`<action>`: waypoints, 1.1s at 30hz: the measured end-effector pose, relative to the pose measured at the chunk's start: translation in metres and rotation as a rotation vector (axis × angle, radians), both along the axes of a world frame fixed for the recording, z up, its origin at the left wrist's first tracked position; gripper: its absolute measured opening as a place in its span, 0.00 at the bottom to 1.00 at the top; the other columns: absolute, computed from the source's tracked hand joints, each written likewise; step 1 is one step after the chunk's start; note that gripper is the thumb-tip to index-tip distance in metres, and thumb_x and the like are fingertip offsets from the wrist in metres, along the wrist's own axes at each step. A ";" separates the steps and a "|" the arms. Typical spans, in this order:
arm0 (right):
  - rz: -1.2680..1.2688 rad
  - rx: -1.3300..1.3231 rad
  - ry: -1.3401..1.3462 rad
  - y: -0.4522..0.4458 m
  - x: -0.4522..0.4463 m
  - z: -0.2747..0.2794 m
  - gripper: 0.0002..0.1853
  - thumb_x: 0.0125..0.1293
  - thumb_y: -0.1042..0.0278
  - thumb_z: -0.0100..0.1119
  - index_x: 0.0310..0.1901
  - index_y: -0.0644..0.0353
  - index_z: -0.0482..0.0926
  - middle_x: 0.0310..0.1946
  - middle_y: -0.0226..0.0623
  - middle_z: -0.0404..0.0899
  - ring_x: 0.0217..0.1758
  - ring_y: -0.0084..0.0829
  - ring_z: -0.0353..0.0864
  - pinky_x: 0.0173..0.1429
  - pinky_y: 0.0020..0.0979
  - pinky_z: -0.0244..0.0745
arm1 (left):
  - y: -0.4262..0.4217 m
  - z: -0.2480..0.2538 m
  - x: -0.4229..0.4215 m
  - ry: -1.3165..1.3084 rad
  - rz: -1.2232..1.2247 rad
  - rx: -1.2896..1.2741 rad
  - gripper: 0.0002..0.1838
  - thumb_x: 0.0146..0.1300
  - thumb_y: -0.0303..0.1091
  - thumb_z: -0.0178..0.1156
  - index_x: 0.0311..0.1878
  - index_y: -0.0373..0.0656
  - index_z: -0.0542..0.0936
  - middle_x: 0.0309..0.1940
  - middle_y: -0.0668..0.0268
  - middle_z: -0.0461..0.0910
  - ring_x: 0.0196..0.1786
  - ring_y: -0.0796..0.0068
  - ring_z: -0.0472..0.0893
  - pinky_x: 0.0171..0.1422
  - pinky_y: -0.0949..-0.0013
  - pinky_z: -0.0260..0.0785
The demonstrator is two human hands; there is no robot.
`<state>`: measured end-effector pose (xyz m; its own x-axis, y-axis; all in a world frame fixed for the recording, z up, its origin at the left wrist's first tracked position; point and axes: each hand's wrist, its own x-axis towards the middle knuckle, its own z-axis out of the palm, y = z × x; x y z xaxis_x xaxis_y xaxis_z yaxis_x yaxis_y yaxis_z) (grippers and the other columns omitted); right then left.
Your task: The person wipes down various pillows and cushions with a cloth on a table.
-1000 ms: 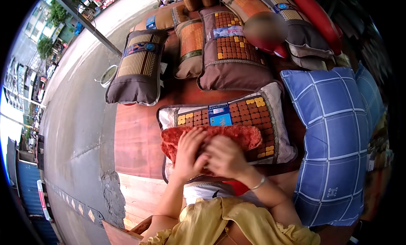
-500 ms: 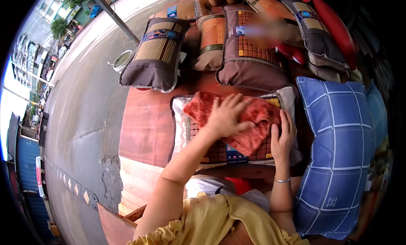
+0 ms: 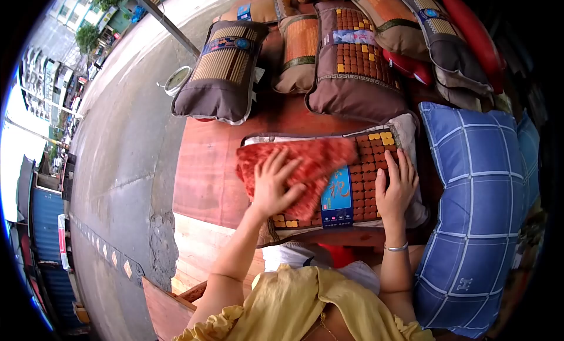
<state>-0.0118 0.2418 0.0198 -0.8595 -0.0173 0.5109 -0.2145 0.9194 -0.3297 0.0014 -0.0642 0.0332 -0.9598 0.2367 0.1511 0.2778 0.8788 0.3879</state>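
A beaded pillow lies in front of me, with reddish-brown and yellow tiles, a pale border and a blue paper band across its middle. Over its left half is spread a red plush cloth, slightly blurred by motion. My left hand rests flat on this cloth with its fingers stretched out and the thumb apart. On the bare tiles at the pillow's right end lies my right hand, palm down, fingers extended, holding nothing.
Behind stand a dark pillow with a slatted panel, a brown beaded pillow and several others. A blue checked pillow is at my right. The reddish wooden board ends at the left, beside the street; a white bucket stands beyond.
My left hand has slid left with the red cloth, uncovering the right-hand tiles and more of the blue band. My right hand no longer touches the cloth and stays at the pillow's right end.
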 end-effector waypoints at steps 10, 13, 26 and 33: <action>0.006 -0.012 0.016 0.011 -0.002 -0.013 0.23 0.72 0.55 0.50 0.65 0.50 0.76 0.68 0.40 0.72 0.72 0.42 0.67 0.72 0.48 0.58 | 0.070 0.018 0.033 0.128 -0.286 -0.183 0.48 0.40 0.59 0.75 0.70 0.65 0.72 0.75 0.59 0.62 0.78 0.55 0.59 0.76 0.33 0.43; 0.003 -0.029 -0.015 0.006 0.002 -0.002 0.22 0.71 0.58 0.53 0.65 0.51 0.76 0.68 0.40 0.72 0.72 0.44 0.67 0.72 0.48 0.58 | 0.016 0.006 0.047 0.144 -0.093 -0.147 0.47 0.47 0.65 0.70 0.69 0.51 0.71 0.75 0.48 0.59 0.77 0.44 0.57 0.76 0.34 0.43; -0.020 -0.291 -0.266 0.045 -0.029 -0.001 0.25 0.73 0.52 0.54 0.67 0.53 0.73 0.71 0.48 0.65 0.73 0.49 0.62 0.74 0.47 0.59 | -0.015 -0.055 0.094 0.248 -0.037 -0.007 0.51 0.44 0.62 0.75 0.71 0.53 0.68 0.75 0.39 0.54 0.78 0.34 0.50 0.75 0.27 0.38; 0.012 -0.286 -0.236 0.047 -0.029 -0.009 0.26 0.73 0.50 0.52 0.69 0.49 0.71 0.72 0.51 0.62 0.74 0.53 0.62 0.74 0.47 0.59 | 0.085 0.012 0.026 0.195 -0.357 -0.176 0.52 0.44 0.66 0.70 0.75 0.63 0.65 0.76 0.52 0.58 0.79 0.49 0.55 0.75 0.26 0.39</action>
